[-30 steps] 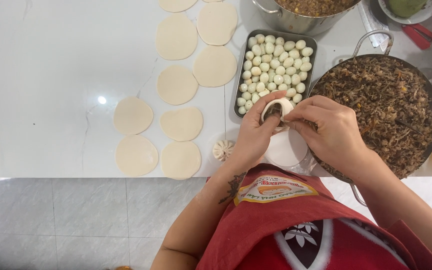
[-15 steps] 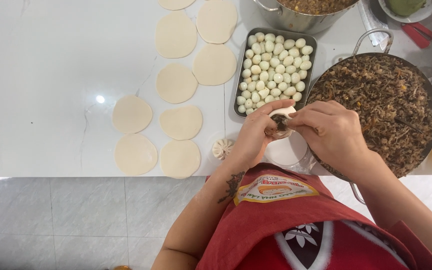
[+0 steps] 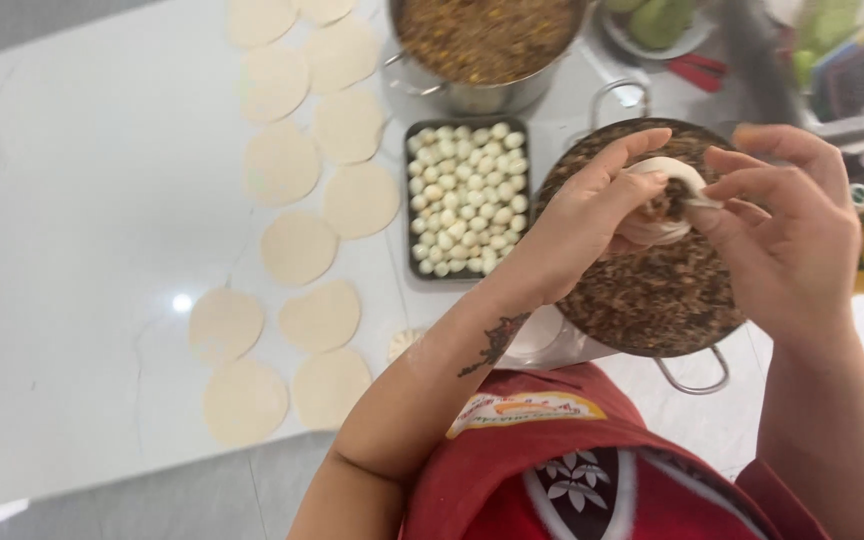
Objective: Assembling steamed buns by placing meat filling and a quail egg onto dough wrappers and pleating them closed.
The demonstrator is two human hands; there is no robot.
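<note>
A half-closed white dough bun (image 3: pixel 664 205) with brown filling showing at its top is held up over a wide pan of dark shredded filling (image 3: pixel 652 290). My left hand (image 3: pixel 582 225) cups the bun from the left, thumb on its rim. My right hand (image 3: pixel 787 225) pinches the dough edge from the right with thumb and forefinger. Both hands are raised above the pan, close to the camera.
A dark tray of small white peeled eggs (image 3: pixel 465 195) sits left of the pan. Several flat round dough discs (image 3: pixel 297 248) lie in two rows on the white counter. A steel pot of brown filling (image 3: pixel 482 45) stands behind the tray. A finished pleated bun (image 3: pixel 404 342) rests near my forearm.
Both hands have lifted the bun higher and to the right, now over the pan of filling. The view has moved closer and tilted.
</note>
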